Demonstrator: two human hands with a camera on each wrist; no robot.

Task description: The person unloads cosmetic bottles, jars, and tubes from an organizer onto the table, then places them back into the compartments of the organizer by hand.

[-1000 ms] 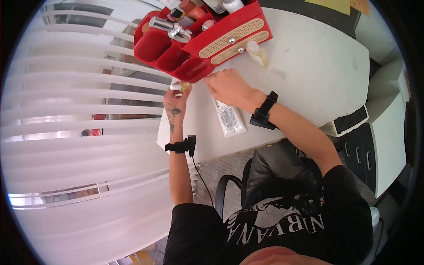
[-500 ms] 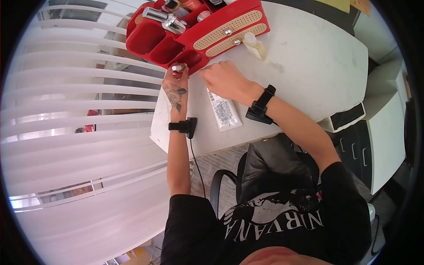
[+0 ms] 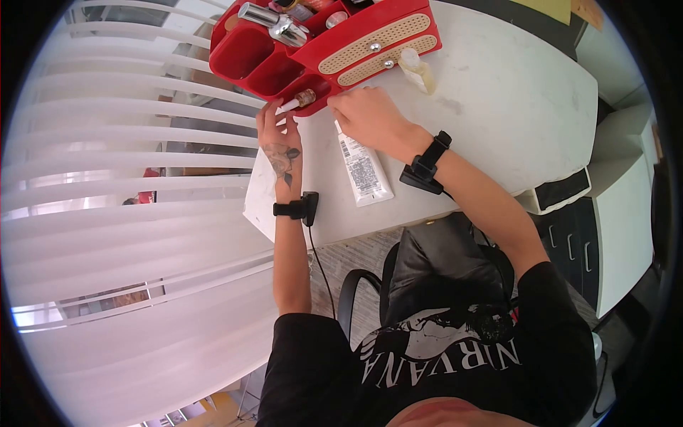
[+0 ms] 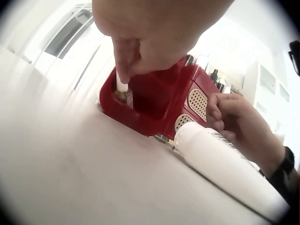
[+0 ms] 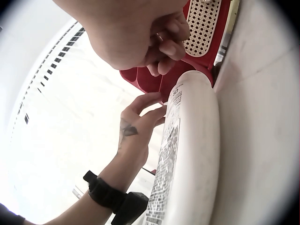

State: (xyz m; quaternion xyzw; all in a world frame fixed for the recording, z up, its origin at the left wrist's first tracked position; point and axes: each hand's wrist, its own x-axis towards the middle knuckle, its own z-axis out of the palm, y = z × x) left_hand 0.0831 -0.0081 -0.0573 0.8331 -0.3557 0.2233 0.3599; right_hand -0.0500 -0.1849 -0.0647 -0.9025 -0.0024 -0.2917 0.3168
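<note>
My left hand (image 3: 279, 142) is at the front left compartment of a red plastic organizer (image 3: 313, 57), thumb and fingertips at the white cap of a small bottle (image 3: 305, 97). That bottle, with amber contents, leans inside the compartment; in the left wrist view the fingertips pinch its cap (image 4: 122, 86). Beside the organizer's front corner my right hand (image 3: 373, 121) is curled into a loose fist above the table, with nothing visible in it. Just below this hand lies a white tube (image 3: 367, 174) with printed text, its narrow end under the knuckles.
A clear bottle of pale yellow liquid (image 3: 417, 71) stands by the organizer's perforated drawer fronts (image 3: 377, 50). Cosmetics, including a silver bottle (image 3: 288, 31), fill the rear compartments. White blinds (image 3: 142, 156) hang left of the white table (image 3: 512, 99); a black chair (image 3: 448, 260) is at its near edge.
My left hand has moved forward with the small bottle and brought it down into the organizer's front compartment, where it now leans. The right hand stays curled near the same spot.
</note>
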